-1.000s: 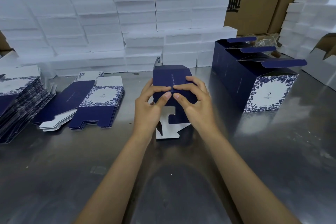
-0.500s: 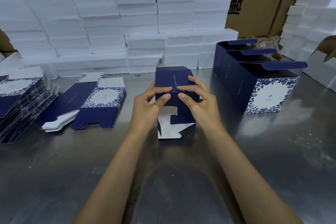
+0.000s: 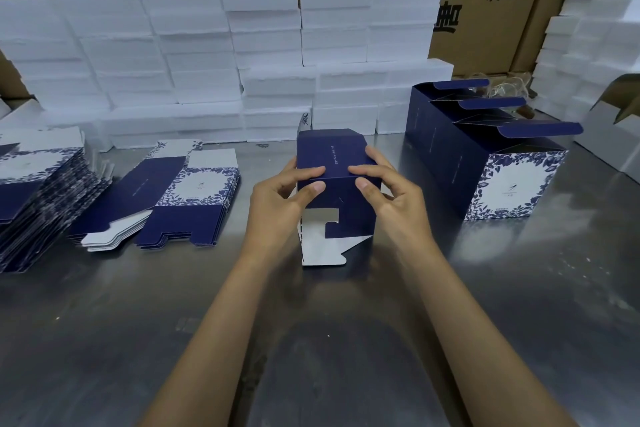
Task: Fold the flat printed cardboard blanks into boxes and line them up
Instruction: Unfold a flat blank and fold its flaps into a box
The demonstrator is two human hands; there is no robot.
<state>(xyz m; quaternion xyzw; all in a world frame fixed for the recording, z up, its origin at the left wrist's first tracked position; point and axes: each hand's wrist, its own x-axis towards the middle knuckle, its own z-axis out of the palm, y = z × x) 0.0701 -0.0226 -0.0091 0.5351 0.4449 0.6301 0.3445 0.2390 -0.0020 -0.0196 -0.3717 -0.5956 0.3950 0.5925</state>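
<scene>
Here, between both hands, a navy box (image 3: 334,180) half-formed, lying on its side on the steel worktop (image 3: 311,340). Left hand (image 3: 277,208) gripping the box's left edge, forefinger laid over the top panel and thumb pressed on the near face. Right hand (image 3: 391,198) mirrored on the right edge, likewise grasping, forefinger and thumb pinching the front top corner. Toward the wrists, bottom flaps not yet locked: one white flap (image 3: 322,250) splayed flat on the worktop, a notched navy flap half tucked above it.

Judged thin, light printed card: stiff along panels, soft at the creases, easily dented or scuffed by hard pinching. Glossy, so probably a little slippery. Best held at the folded edges and corners, where the walls brace each other, not mid-panel.

Well to the left of the left hand, a fanned pile of flat blanks (image 3: 166,198), with a taller stack (image 3: 38,198) farther left. To the right of the right hand, finished boxes in a row (image 3: 485,156), lids open. Beyond the fingertips, white foam blocks (image 3: 207,62) stacked high.
</scene>
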